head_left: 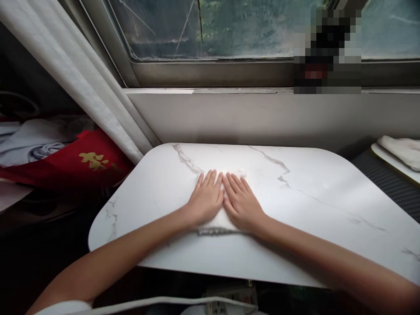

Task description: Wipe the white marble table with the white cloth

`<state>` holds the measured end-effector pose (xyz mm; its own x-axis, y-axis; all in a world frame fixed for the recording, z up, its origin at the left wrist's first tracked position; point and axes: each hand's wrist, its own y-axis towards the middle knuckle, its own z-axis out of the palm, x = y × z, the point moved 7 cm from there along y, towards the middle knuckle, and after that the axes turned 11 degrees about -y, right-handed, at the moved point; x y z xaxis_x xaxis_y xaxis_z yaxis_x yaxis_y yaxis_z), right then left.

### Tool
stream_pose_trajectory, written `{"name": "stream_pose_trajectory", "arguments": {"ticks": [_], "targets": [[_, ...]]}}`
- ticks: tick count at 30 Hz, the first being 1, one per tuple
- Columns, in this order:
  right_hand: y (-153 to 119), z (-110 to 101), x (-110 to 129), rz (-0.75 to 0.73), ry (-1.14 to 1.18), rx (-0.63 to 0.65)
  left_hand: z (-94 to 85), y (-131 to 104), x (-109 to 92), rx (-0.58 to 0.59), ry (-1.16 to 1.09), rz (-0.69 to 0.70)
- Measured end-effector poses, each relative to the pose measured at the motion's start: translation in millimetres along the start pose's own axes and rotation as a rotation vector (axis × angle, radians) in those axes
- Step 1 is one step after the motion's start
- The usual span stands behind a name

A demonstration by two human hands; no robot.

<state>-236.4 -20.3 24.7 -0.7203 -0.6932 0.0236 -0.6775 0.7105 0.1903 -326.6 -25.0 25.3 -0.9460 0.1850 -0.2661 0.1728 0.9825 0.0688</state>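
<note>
A white cloth [218, 224] lies on the white marble-patterned table [315, 175], most of it covered by my hands. My left hand [207, 197] rests flat on its left part, fingers stretched out and pointing away from me. On the right part, my right hand [242, 200] lies flat in the same way. The fingertips of the two hands nearly meet at the middle. Below my wrists the near edge of the cloth shows as a grey, textured border. Neither hand is wrapped around anything.
Behind the table are a wall and a window [213, 30]. A pale curtain [75, 70] hangs at left, beside a red bag [95, 162] with gold lettering and some fabric. At right, another white cloth [402, 151] lies on a board. A power strip [229, 299] sits below the near edge.
</note>
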Motion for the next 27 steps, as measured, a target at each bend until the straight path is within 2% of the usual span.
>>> {"name": "stream_pose_trajectory", "arguments": {"ticks": [3, 7, 10, 13, 16, 19, 23, 27], "targets": [[67, 12, -16, 0.030, -0.057, -0.048, -3.2, 55, 39, -0.015, 0.007, -0.093], [137, 26, -38, 0.097, -0.096, -0.053, -12.8, 119, 81, -0.088, 0.027, -0.061], [165, 29, -49, 0.138, -0.108, -0.060, -16.8, 147, 98, -0.102, 0.040, -0.029], [171, 29, -50, 0.144, -0.114, -0.071, -18.0, 152, 102, -0.109, 0.036, -0.027], [157, 26, -43, 0.129, -0.110, -0.077, -18.0, 135, 95, -0.136, 0.032, -0.053], [121, 21, -23, 0.113, -0.098, -0.077, -15.5, 96, 77, -0.130, 0.026, -0.033], [47, 10, 26, 0.045, -0.043, -0.055, -13.9, 11, 43, -0.102, 0.027, 0.061], [-21, -5, 84, -0.137, 0.120, 0.006, -20.5, -78, 23, -0.105, 0.002, 0.120]]}}
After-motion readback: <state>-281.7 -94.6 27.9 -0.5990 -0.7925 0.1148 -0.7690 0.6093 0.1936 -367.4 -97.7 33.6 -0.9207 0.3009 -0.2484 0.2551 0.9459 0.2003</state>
